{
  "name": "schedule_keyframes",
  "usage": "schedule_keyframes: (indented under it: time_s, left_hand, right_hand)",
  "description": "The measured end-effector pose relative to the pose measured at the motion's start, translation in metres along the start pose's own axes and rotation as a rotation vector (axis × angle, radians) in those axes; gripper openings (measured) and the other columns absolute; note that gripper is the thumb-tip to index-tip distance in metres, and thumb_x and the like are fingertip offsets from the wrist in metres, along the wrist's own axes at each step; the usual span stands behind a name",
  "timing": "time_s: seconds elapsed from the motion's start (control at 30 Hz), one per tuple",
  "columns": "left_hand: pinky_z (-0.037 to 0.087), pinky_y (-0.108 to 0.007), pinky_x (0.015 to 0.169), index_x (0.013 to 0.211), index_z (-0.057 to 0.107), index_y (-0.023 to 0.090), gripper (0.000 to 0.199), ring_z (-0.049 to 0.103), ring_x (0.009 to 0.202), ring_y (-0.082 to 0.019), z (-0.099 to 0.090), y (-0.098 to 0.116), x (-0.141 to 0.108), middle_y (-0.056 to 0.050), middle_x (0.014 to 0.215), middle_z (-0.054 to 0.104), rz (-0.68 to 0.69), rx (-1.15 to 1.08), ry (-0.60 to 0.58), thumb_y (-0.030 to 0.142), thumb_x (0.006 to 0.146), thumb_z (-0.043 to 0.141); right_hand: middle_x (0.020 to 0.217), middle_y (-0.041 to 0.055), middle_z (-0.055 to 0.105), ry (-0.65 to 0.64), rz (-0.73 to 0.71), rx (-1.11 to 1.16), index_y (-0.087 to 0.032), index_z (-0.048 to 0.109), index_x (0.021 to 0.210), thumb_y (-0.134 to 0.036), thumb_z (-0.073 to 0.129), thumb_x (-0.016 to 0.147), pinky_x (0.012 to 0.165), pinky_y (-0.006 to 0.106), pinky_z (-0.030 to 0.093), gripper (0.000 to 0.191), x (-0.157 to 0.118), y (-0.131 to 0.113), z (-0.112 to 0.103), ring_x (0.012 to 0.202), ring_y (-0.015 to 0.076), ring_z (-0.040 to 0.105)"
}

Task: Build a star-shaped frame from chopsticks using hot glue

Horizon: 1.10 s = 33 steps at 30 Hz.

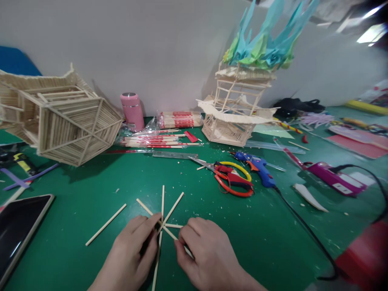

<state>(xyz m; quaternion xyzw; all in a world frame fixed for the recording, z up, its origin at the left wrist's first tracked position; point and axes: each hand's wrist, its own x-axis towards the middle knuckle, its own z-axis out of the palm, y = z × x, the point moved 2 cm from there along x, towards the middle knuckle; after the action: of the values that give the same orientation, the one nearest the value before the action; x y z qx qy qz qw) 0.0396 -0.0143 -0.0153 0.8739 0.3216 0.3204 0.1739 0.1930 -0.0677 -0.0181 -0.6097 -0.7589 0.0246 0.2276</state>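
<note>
Green tabletop [269, 238] meets a pale wall [169, 52]; before me, a star of wooden sticks [164, 224] sits near the middle. Its person's left hand [133, 246] pinches it beside the hub, the right hand [209, 246] its near-right spoke. One loose stick [106, 224] lies left, a blue glue gun [259, 167] far right.

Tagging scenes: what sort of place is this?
Probably a craft workspace: a blue plastic glue gun, a pale wooden-stick hexagonal model and thin pale wooden sticks meeting like a star on a green tabletop.
</note>
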Motion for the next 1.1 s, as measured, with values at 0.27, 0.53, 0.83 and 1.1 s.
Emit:
schedule_keyframes:
  time_s: [0.27,0.53,0.83,1.1]
  left_hand:
    - [0.050,-0.020,0.060,0.099,0.056,0.019,0.023,0.059,0.070,-0.012,-0.0049,-0.0045,-0.0095,-0.002,0.077,0.060,-0.055,-0.063,-0.044,0.012,0.081,0.043]
    - [0.050,-0.023,0.056,0.091,0.057,0.016,0.021,0.056,0.064,-0.013,-0.0041,-0.0003,-0.0073,-0.004,0.071,0.058,-0.015,-0.038,0.037,0.009,0.080,0.040]
    - [0.049,-0.025,0.057,0.093,0.056,0.015,0.021,0.055,0.064,-0.013,-0.0015,-0.0049,-0.0100,-0.004,0.071,0.058,-0.016,-0.024,0.037,0.009,0.081,0.041]
    - [0.049,-0.023,0.055,0.095,0.055,0.017,0.021,0.055,0.063,-0.013,-0.0055,-0.0055,-0.0081,-0.003,0.071,0.058,-0.006,-0.025,0.052,0.009,0.081,0.042]
  right_hand:
    - [0.058,0.0007,0.050,0.060,-0.012,0.020,-0.018,0.050,0.058,-0.018,0.044,0.076,0.050,0.026,0.024,0.019,-0.0009,-0.0009,0.0002,0.054,0.0131,0.044]
    - [0.056,0.0012,0.050,0.128,-0.059,0.026,-0.018,0.050,0.058,-0.018,0.042,0.077,0.050,0.024,0.027,0.021,-0.0026,0.0037,0.0066,0.052,0.0134,0.044]
    - [0.055,0.0012,0.051,0.143,-0.091,0.023,-0.019,0.051,0.058,-0.018,0.043,0.076,0.047,0.023,0.029,0.019,-0.0006,0.0052,0.0077,0.050,0.0133,0.047]
    - [0.056,0.0016,0.052,0.151,-0.106,0.038,-0.018,0.052,0.059,-0.020,0.046,0.075,0.045,0.022,0.031,0.017,-0.0013,0.0064,0.0039,0.049,0.0129,0.048]
